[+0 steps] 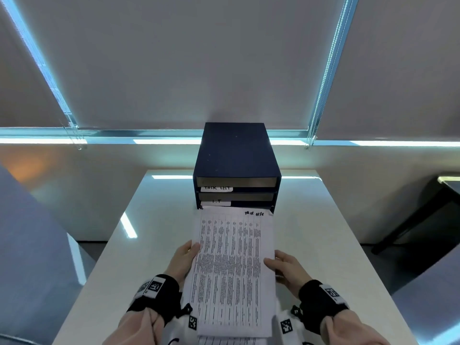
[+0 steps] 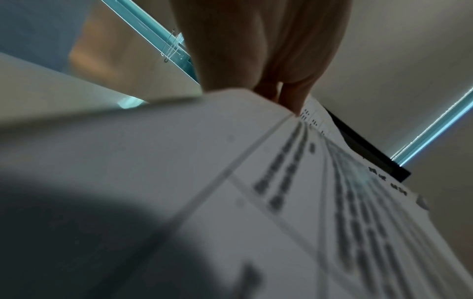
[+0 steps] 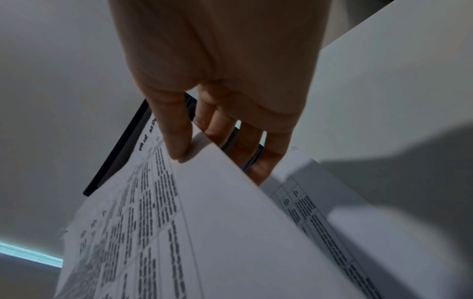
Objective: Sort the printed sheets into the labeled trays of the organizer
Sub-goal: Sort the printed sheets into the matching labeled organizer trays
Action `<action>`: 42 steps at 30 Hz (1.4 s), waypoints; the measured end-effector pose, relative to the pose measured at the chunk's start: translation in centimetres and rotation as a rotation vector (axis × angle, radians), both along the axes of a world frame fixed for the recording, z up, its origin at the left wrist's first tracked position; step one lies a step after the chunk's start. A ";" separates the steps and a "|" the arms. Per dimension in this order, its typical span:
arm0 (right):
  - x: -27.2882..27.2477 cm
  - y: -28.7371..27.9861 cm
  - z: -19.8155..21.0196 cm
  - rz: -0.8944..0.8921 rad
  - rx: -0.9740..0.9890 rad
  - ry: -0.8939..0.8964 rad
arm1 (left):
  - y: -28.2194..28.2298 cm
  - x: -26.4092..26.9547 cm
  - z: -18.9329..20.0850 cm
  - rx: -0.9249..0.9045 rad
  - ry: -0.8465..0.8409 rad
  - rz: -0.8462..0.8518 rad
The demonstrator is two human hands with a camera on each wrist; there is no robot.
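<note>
Both grips are on one white printed sheet covered w/ columns of small black text (image 1: 231, 270): left hand (image 1: 183, 257) holds its left edge, fingers under and thumb on top, right hand (image 1: 286, 267) pinches the right edge, thumb (image 3: 176, 131) on the printed face, other fingers (image 3: 258, 153) beneath. From my head view the sheet is lifted off the white table (image 1: 104, 282), far edge right at the bottom front of the dark navy box-shaped organizer w/ stacked trays (image 1: 236, 155); can't tell if it's inside a tray yet. Two white handwritten labels show on the tray fronts: upper one reads "TASK LIST" (image 1: 217, 188), lower one (image 1: 216, 202) partly hidden. Handwritten note at sheet's top right (image 1: 254, 213), illegible. More printed sheets (image 3: 320, 222) lie on the table below the held one, near me.
</note>
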State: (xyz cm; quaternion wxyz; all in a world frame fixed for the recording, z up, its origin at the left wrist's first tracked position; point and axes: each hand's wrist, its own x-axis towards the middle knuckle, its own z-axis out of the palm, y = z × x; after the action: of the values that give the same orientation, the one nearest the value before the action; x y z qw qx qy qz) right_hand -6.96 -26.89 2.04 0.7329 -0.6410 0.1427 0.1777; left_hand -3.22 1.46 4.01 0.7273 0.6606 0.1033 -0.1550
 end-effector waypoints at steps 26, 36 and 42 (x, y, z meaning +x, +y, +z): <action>7.2 0.0 6.0 -0.147 -0.011 -0.053 | -2.7 11.9 6.3 0.146 0.010 0.023; 9.1 -0.3 6.3 -0.185 -0.015 -0.070 | -2.3 10.1 7.2 0.143 0.007 -0.192; 10.9 -0.8 6.0 -0.242 0.280 0.102 | -2.5 8.6 4.2 0.069 -0.017 0.003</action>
State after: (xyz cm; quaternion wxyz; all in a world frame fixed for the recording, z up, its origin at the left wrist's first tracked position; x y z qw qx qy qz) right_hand 3.96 -27.69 8.07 0.8228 -0.5012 0.2296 0.1385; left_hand 5.40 -1.08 8.22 0.7051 0.6864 0.1035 -0.1449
